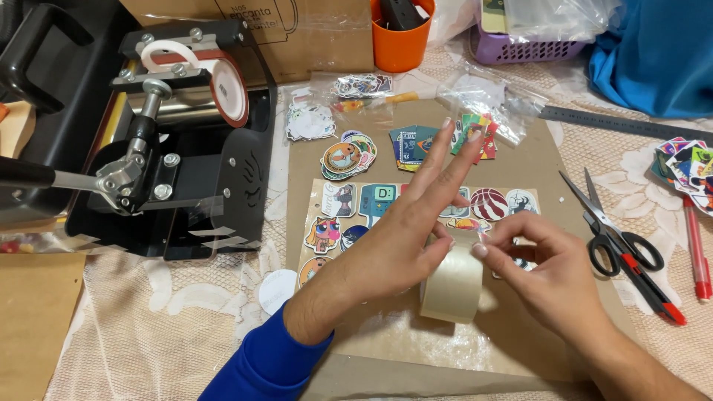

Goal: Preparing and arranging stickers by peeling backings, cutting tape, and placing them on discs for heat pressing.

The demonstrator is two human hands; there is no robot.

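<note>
Over brown card, both hands, left [397, 241] and right [546, 271], pinch one glossy tape roll [451, 286]; glossy stickers [349, 156] and one pair of scissors [620, 241] lie nearby.

Scissors [620, 241] right of tape roll [453, 278]

A roll of clear packing tape [451, 286] is seen upright on its edge, raised over the brown kraft sheet [386, 334] on the table. Its wide band looks pale beige and glossy. The top rim is pinched between fingertips from both sides; the roll's lower edge is lit brightly.
</note>
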